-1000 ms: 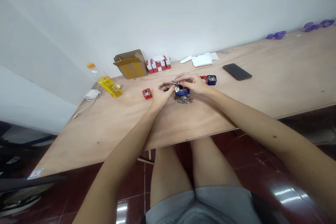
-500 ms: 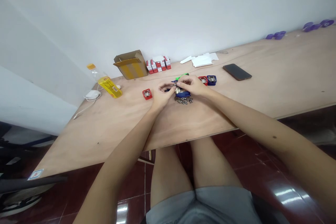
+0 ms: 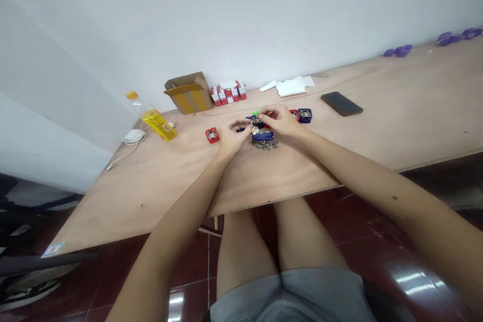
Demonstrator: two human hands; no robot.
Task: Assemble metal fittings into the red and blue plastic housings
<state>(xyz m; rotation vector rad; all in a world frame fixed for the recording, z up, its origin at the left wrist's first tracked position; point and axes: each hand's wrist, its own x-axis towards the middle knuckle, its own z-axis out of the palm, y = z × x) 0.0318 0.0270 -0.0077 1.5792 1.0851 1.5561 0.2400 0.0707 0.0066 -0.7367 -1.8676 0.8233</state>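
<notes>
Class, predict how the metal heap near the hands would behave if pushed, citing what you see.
The metal heap would probably spread rather than move as one, since it looks like many small, separate pieces. Each piece is likely stiff, given the metallic shine. They might slide easily across the flat table.

Left hand [image 3: 231,137] near right hand [image 3: 282,119], both curled

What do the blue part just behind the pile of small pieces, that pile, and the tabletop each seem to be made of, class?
Blue part: probably smooth plastic, judging by its even colour; painted metal is possible.
Pile of small pieces: likely polished or plated metal, from the silvery glints.
Tabletop: wood, perhaps plywood, fairly dull, showing pale, wavy grain.
</notes>
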